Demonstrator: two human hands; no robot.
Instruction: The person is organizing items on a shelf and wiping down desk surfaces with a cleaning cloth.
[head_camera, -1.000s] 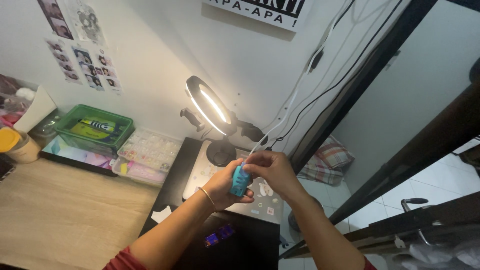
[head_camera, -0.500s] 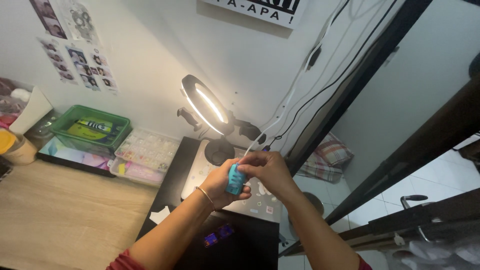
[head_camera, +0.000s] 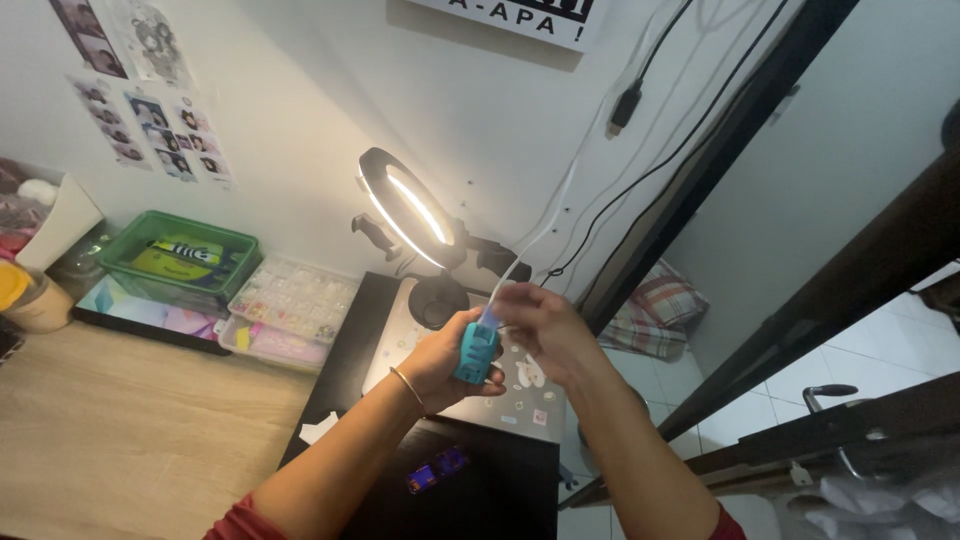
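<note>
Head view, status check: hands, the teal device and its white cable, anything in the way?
Left hand gripping teal device. Right hand pinching white cable at device's top end. Lit ring light close behind; nothing between hands.

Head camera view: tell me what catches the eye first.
The lit ring lamp glows at centre against the white wall. Just below it, the left hand holds a small teal device, while the right hand pinches the white cable at its top. A green basket sits far left.
</note>
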